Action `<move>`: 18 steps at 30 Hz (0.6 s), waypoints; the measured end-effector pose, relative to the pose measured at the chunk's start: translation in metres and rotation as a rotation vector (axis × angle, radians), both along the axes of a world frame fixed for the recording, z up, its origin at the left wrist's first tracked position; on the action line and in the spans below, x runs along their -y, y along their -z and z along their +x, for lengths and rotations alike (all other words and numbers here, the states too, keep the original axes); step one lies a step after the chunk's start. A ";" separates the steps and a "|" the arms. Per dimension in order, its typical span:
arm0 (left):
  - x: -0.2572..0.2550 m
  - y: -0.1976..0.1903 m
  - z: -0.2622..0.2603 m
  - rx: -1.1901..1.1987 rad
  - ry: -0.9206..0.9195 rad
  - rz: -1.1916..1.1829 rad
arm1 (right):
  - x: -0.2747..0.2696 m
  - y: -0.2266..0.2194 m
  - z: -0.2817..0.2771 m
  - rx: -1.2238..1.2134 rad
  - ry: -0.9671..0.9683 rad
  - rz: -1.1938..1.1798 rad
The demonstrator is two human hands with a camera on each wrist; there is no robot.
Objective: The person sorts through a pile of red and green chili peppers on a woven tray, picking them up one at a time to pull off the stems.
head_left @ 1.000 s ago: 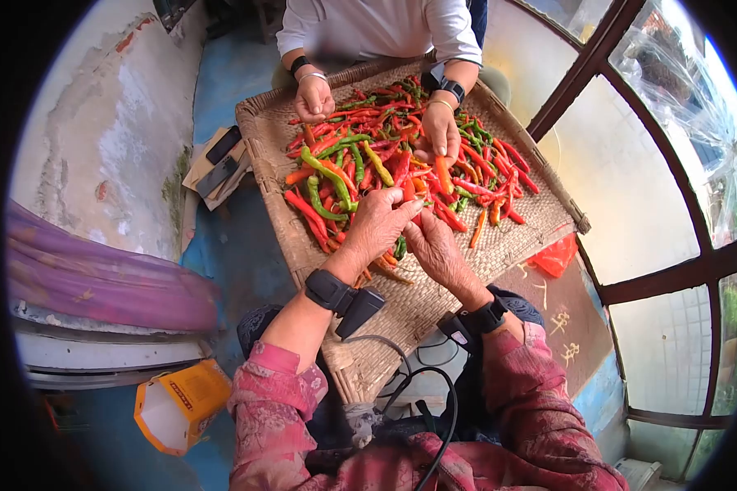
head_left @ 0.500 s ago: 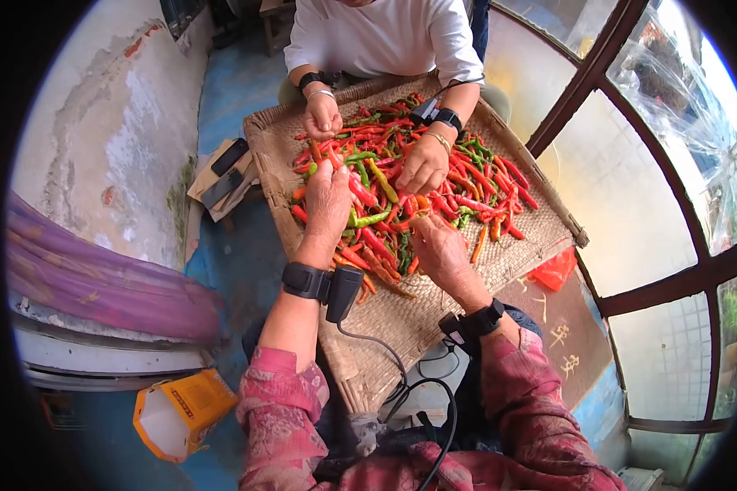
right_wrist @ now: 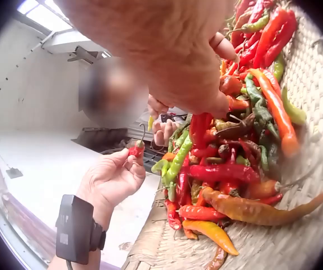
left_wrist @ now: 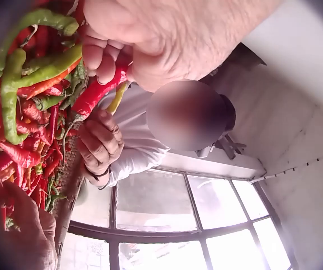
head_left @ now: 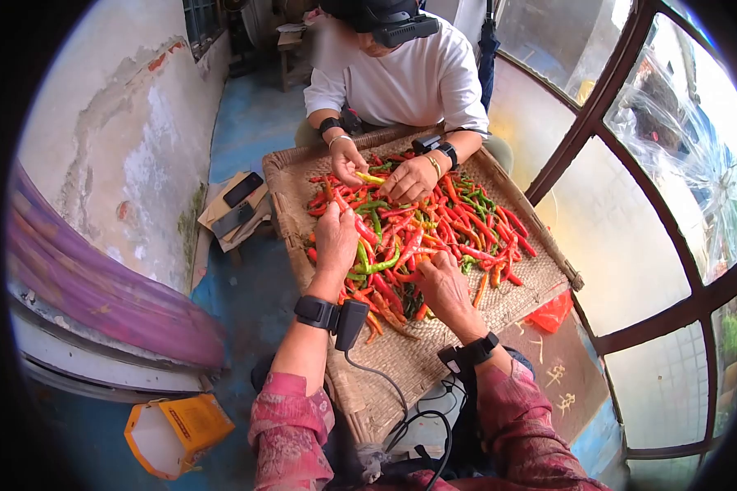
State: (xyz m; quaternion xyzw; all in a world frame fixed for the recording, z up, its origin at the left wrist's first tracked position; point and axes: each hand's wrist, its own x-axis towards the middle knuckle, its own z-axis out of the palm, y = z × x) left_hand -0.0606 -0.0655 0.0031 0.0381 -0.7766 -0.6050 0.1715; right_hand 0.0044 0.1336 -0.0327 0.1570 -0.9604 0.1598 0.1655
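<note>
A heap of red, orange and green chili peppers [head_left: 434, 229] covers much of a woven tray [head_left: 499, 311]. My left hand [head_left: 336, 241] holds a red chili pepper [left_wrist: 96, 95] above the heap's left side; its green stem shows in the right wrist view. My right hand [head_left: 446, 286] is at the near side of the heap, fingertips down among the peppers. Its own wrist blocks much of the view there, so I cannot tell if it grips one. Across the tray, another person's hands [head_left: 409, 180] are at a yellow-green pepper [head_left: 370, 177].
The other person [head_left: 405, 82], in white, sits at the tray's far side. Two phones [head_left: 242, 190] lie on cardboard at the left. A yellow box [head_left: 190, 430] is on the floor, a red plastic bag [head_left: 550, 313] beside the tray's right edge. Cables [head_left: 397, 393] hang from my wrist devices.
My hands were together over the heap, then parted, the left moving left with a red pepper. The other person's hands came together at a yellow-green pepper. The view has tilted up.
</note>
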 end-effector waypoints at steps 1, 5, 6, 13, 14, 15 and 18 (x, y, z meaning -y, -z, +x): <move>-0.002 -0.014 0.007 0.092 0.024 0.053 | 0.002 -0.005 0.005 -0.020 -0.017 -0.034; -0.001 0.020 -0.010 0.040 -0.034 -0.063 | -0.001 -0.009 0.014 0.032 -0.090 -0.136; -0.002 0.009 -0.003 0.087 -0.014 -0.038 | -0.005 -0.008 0.013 0.017 -0.171 -0.235; -0.014 -0.004 0.017 -0.114 0.048 -0.122 | -0.008 -0.024 0.006 0.447 -0.140 -1.139; -0.018 -0.005 0.021 -0.117 0.068 -0.123 | -0.010 -0.023 0.006 0.459 -0.155 -1.188; -0.023 -0.010 0.026 -0.112 0.073 -0.124 | -0.010 -0.024 0.004 0.460 -0.181 -1.235; -0.034 -0.012 0.036 -0.207 0.080 -0.257 | -0.008 -0.022 0.004 0.475 -0.212 -1.328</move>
